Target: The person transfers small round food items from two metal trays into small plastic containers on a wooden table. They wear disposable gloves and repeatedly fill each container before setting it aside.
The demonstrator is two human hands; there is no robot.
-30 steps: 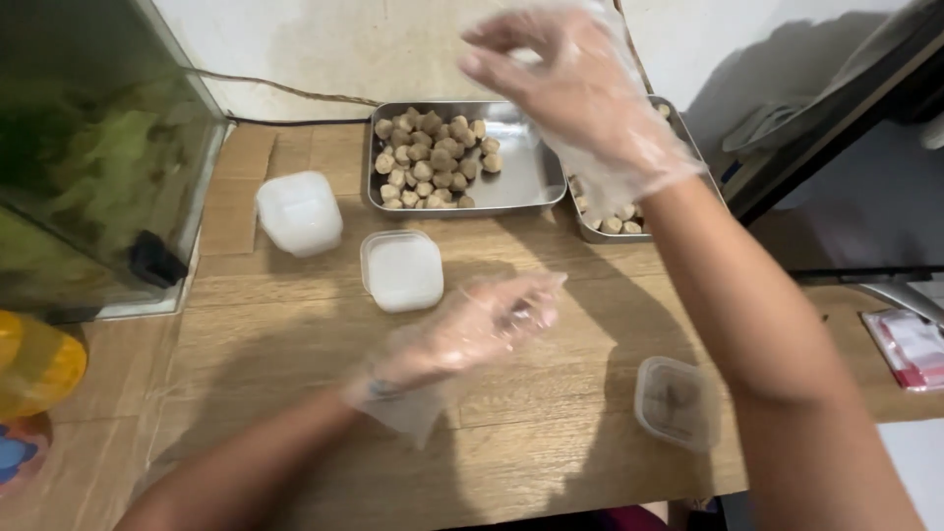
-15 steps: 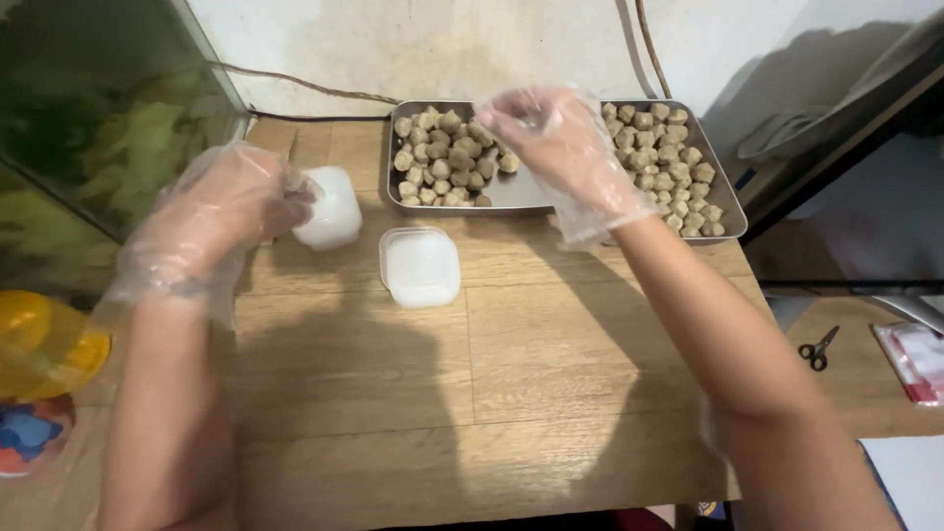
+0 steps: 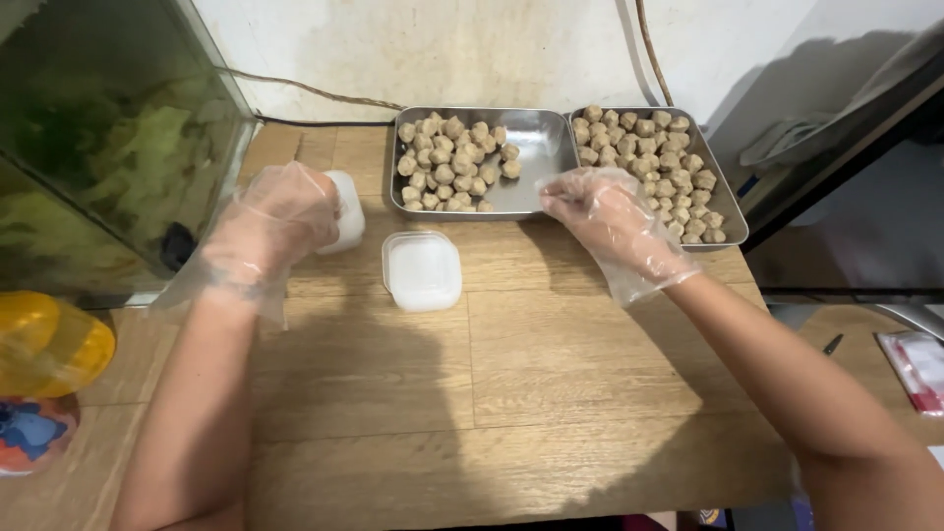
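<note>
Gloved left hand (image 3: pixel 280 218) on the white tub (image 3: pixel 341 209) at the left of the table (image 3: pixel 511 393); fingers curled round its near side, gripping it. Tub upright, just beside the fish tank (image 3: pixel 108 157) and left of the near tray.

Gloved right hand (image 3: pixel 615 221) at the front edge of the left tray (image 3: pixel 536 147), between the two trays. Fingers drawn together, thumb to fingertips; cannot tell whether a ball is pinched inside, glove film in the way.

Left tray: brown balls (image 3: pixel 447 162) heaped on its left half, right half bare metal. Right tray (image 3: pixel 726 202) filled with balls nearly edge to edge.

Flat white lid (image 3: pixel 422 270) lying on the table in front of the left tray, apart from the tub. Yellow bottle (image 3: pixel 49 344) at far left edge, well apart from the work.

Judged step: packing stage, tub being taken in hand while the other hand works at the balls. Tub contents not visible from this angle.

Next move, as judged: calls for bringing tub and balls together, so tub closer to the trays, mouth up and steady. Lid within easy reach for closing. Loose gloves a likely hindrance to a clean pinch on small round pieces.
</note>
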